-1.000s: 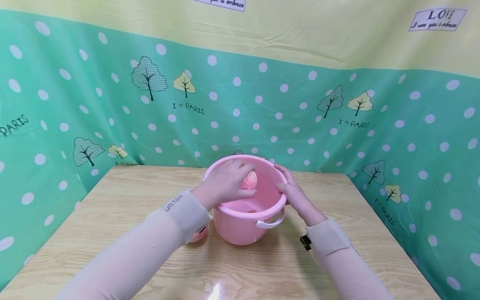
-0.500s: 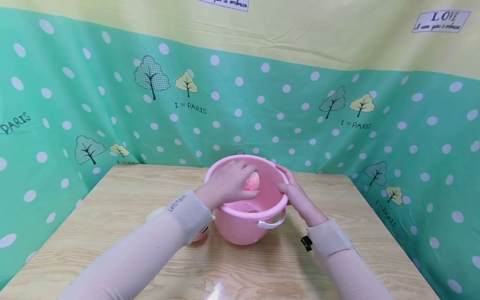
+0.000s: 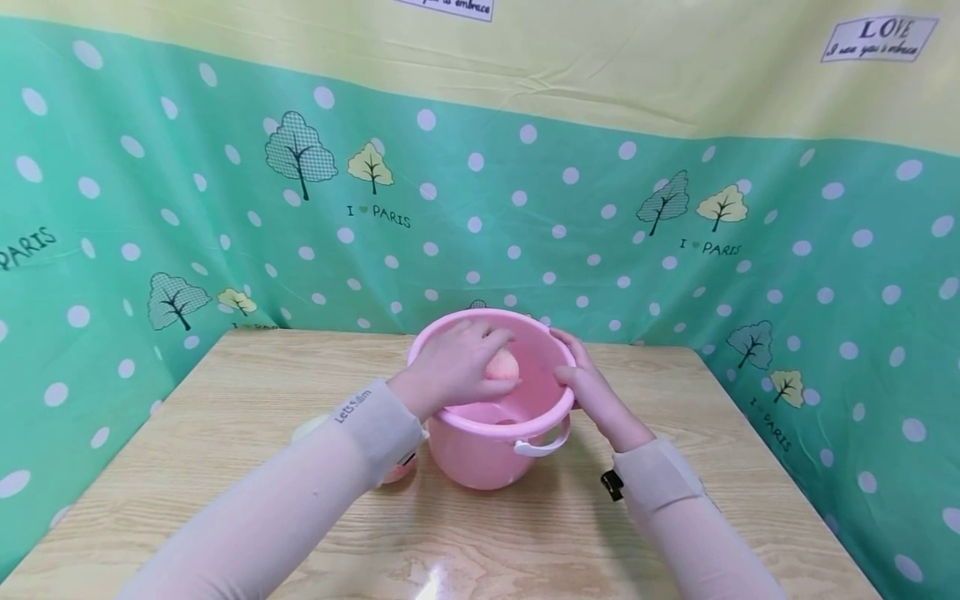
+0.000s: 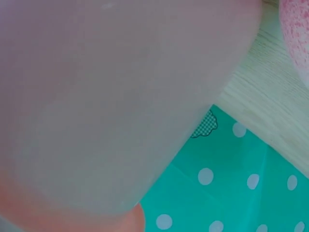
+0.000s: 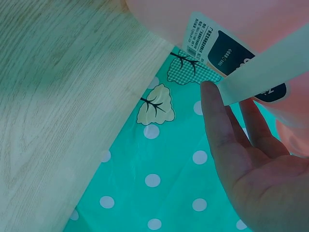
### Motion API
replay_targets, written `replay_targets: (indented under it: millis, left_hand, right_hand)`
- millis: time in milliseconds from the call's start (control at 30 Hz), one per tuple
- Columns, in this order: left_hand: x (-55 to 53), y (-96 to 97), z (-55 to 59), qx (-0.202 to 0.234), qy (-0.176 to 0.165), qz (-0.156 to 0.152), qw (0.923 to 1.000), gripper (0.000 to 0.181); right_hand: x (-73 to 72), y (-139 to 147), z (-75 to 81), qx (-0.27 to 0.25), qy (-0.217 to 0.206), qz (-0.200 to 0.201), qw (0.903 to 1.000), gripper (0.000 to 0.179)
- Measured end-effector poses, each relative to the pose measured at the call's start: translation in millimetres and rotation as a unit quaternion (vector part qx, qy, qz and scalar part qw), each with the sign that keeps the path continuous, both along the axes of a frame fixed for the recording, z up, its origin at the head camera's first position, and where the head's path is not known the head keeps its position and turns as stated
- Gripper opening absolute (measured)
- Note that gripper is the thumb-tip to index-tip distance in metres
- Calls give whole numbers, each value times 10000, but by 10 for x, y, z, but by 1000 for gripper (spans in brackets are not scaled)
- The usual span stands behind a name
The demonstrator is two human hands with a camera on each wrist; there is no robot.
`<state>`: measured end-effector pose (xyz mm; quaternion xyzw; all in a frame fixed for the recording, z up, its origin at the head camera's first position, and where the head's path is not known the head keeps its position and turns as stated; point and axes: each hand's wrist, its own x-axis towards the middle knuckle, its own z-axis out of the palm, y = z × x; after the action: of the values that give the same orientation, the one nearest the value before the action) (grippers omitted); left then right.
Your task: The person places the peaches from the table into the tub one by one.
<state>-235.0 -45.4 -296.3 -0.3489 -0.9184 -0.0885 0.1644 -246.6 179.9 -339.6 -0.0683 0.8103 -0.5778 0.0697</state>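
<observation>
A pink bucket [image 3: 480,458] is on the wooden table, its mouth tipped slightly toward me. My left hand [image 3: 450,364] reaches over the rim, thumb and fingers around a round pink, peach-like thing [image 3: 504,367] inside the mouth. At the opposite side, my right hand [image 3: 588,387] grips the rim with the thumb over it. The right wrist view has that hand's fingers [image 5: 219,118] outside the wall, by the white handle [image 5: 265,70] and a printed label [image 5: 227,50]. The bucket's wall [image 4: 111,96] fills most of the left wrist view, blurred.
Another pink speckled thing [image 3: 399,472] is left of the bucket, partly behind my left wrist; its speckled side [image 4: 297,34] edges into the left wrist view. A pale rounded thing [image 3: 307,428] peeks out behind my left forearm. A green dotted curtain [image 3: 450,233] surrounds the table [image 3: 262,383].
The pink peach-like thing has turned slightly in my left hand, its paler side now showing. My right hand and the bucket hold their places.
</observation>
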Motion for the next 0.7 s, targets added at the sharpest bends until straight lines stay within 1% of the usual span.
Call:
replay_targets:
  millis: [133, 333, 567, 700]
  left_hand:
    - [8, 3, 1, 139, -127, -21, 9998, 55]
    - [11, -10, 30, 120, -227, -38, 9997, 58]
    - [-4, -49, 49, 118, -170, -101, 9997, 58]
    - [13, -57, 67, 126, -136, -92, 9998, 57]
  right_hand:
    - [-3, -2, -3, 17, 31, 21, 10000, 80]
    - [-4, -9, -6, 57, 22, -27, 10000, 80]
    - [-7, -11, -10, 67, 16, -38, 10000, 79]
    - [-6, -15, -4, 53, 24, -36, 10000, 80]
